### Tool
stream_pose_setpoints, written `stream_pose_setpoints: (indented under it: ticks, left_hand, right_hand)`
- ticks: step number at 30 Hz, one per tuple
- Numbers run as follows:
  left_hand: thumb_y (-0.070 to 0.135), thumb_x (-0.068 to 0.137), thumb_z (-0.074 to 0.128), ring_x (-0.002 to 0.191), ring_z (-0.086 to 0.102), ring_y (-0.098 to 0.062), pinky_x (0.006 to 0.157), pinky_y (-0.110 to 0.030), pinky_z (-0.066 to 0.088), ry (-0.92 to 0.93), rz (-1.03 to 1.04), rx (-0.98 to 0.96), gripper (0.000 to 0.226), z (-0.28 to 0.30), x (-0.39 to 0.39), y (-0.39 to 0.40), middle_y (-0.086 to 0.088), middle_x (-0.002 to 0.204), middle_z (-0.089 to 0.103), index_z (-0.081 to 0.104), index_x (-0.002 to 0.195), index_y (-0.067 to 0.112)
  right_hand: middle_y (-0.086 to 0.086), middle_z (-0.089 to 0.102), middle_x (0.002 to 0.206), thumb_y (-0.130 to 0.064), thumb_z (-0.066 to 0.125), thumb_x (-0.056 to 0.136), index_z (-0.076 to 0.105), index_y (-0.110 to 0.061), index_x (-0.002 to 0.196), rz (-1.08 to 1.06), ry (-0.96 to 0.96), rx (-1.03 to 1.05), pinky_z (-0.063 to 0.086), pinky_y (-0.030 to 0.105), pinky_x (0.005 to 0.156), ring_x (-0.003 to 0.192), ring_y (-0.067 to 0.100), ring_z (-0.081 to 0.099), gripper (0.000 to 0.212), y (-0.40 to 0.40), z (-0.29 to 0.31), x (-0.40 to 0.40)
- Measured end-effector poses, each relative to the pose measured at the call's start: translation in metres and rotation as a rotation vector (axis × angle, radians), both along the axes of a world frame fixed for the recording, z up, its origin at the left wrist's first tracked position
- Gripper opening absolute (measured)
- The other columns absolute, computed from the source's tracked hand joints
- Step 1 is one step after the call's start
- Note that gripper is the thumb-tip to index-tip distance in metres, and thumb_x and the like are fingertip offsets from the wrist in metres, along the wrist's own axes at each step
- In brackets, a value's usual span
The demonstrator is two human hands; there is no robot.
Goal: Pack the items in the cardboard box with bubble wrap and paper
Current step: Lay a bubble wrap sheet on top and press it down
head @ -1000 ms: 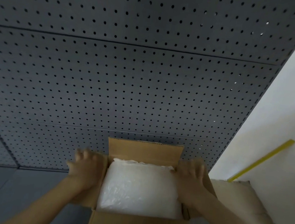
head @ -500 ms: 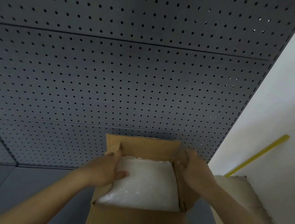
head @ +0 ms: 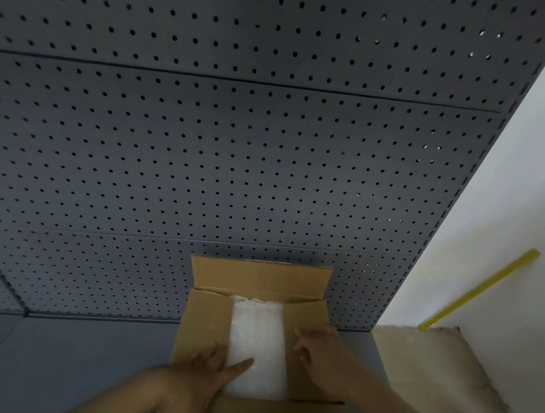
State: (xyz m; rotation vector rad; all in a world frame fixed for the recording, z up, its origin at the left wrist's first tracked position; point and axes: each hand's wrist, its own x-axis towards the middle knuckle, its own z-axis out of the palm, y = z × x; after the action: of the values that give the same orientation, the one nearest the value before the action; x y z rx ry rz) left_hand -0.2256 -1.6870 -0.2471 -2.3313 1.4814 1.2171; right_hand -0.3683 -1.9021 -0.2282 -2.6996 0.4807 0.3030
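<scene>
Since folding began, side flaps (head: 207,322) inward

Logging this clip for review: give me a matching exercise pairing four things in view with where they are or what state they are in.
Things:
1. bubble wrap
2. far flap
3. yellow strip
4. left hand

States or places:
A. standing up against the pegboard
B. slanting along the white wall
C. showing in the gap between the folded side flaps
D. pressing on the left side flap, thumb on the wrap

Pairs: 1-C, 2-A, 3-B, 4-D
</scene>
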Motion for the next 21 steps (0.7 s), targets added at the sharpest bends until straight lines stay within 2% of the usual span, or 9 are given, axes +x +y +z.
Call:
stream_pose_setpoints:
  ticks: [3, 4, 6, 8, 10, 11, 13, 18, 21]
  left_hand:
    - [0.044, 0.100, 0.035, 0.143, -0.018, -0.039, 0.116, -0.054, -0.001, -0.211, 0.024, -0.059, 0.078, 0.006, -0.032, -0.005, -0.011, 0.158, -0.020, -0.039, 0.104, 0.069]
    - [0.046, 0.101, 0.025, 0.144, -0.010, -0.042, 0.115, -0.060, 0.005, -0.303, -0.028, -0.147, 0.066, -0.001, -0.043, -0.001, -0.012, 0.160, -0.009, -0.037, 0.110, 0.068]
    - [0.047, 0.100, 0.003, 0.135, 0.033, -0.045, 0.092, -0.072, 0.039, -0.361, -0.033, -0.021, 0.045, -0.023, -0.042, 0.010, -0.016, 0.155, 0.028, -0.003, 0.144, 0.049]
    - [0.042, 0.097, -0.010, 0.118, 0.055, -0.038, 0.076, -0.064, 0.051, -0.416, -0.053, -0.134, 0.062, -0.035, -0.041, 0.017, -0.011, 0.158, 0.020, 0.022, 0.148, 0.031]
    - [0.039, 0.102, 0.007, 0.136, 0.037, -0.029, 0.094, -0.061, 0.043, -0.197, -0.074, -0.016, 0.046, 0.008, -0.035, 0.012, 0.004, 0.158, -0.015, 0.008, 0.148, 0.044]
    - [0.038, 0.103, 0.028, 0.144, 0.014, -0.022, 0.108, -0.058, 0.029, -0.203, -0.103, -0.204, 0.054, 0.016, -0.029, 0.008, 0.013, 0.153, -0.024, -0.004, 0.143, 0.052]
    - [0.037, 0.091, 0.060, 0.143, -0.007, -0.013, 0.118, -0.044, 0.013, 0.132, -0.054, -0.148, 0.090, 0.052, -0.012, 0.007, 0.023, 0.150, -0.024, -0.012, 0.141, 0.055]
    - [0.041, 0.086, 0.065, 0.140, 0.026, -0.010, 0.109, -0.024, 0.033, 0.230, 0.140, -0.322, 0.090, 0.083, 0.026, 0.000, 0.009, 0.156, 0.017, 0.003, 0.151, 0.037]
    - [0.042, 0.087, 0.064, 0.121, 0.046, -0.006, 0.100, -0.022, 0.042, 0.159, 0.190, -0.393, 0.085, 0.080, 0.033, -0.012, 0.009, 0.145, 0.036, 0.009, 0.150, 0.037]
  right_hand:
    - [0.001, 0.043, 0.147, -0.013, 0.035, 0.098, 0.056, -0.017, 0.125, 0.013, 0.044, -0.030, 0.030, 0.035, 0.112, 0.136, 0.024, 0.027, 0.034, -0.002, -0.005, 0.002]
    - [-0.002, 0.039, 0.150, -0.012, 0.035, 0.098, 0.055, -0.018, 0.126, 0.022, 0.043, -0.034, 0.027, 0.035, 0.114, 0.138, 0.023, 0.024, 0.035, -0.002, -0.006, 0.003]
    - [-0.005, 0.031, 0.154, -0.010, 0.037, 0.098, 0.053, -0.018, 0.130, 0.038, 0.036, -0.026, 0.023, 0.034, 0.117, 0.141, 0.021, 0.019, 0.037, -0.004, -0.008, 0.003]
    - [-0.006, 0.029, 0.155, -0.010, 0.039, 0.098, 0.052, -0.018, 0.132, 0.042, 0.017, 0.014, 0.020, 0.030, 0.117, 0.142, 0.020, 0.018, 0.037, -0.008, -0.008, 0.002]
    - [-0.005, 0.032, 0.154, -0.012, 0.043, 0.098, 0.055, -0.020, 0.130, 0.038, -0.002, 0.050, 0.022, 0.029, 0.117, 0.141, 0.020, 0.020, 0.035, -0.014, -0.005, 0.001]
    - [-0.004, 0.033, 0.153, -0.011, 0.044, 0.097, 0.057, -0.020, 0.128, 0.038, -0.008, 0.073, 0.024, 0.030, 0.117, 0.141, 0.021, 0.023, 0.035, -0.017, -0.003, 0.001]
    - [-0.001, 0.038, 0.151, -0.007, 0.044, 0.098, 0.060, -0.015, 0.125, 0.041, -0.017, 0.125, 0.027, 0.029, 0.116, 0.141, 0.019, 0.029, 0.033, -0.022, 0.006, 0.003]
    - [0.001, 0.056, 0.135, -0.040, 0.032, 0.102, 0.052, -0.021, 0.131, -0.107, 0.007, 0.244, 0.041, 0.029, 0.101, 0.121, 0.018, 0.053, 0.040, -0.030, 0.038, 0.005]
    - [-0.010, 0.057, 0.127, -0.063, 0.023, 0.092, 0.052, -0.032, 0.128, -0.161, -0.004, 0.508, 0.040, 0.020, 0.096, 0.112, 0.006, 0.055, 0.055, -0.032, 0.060, -0.001]
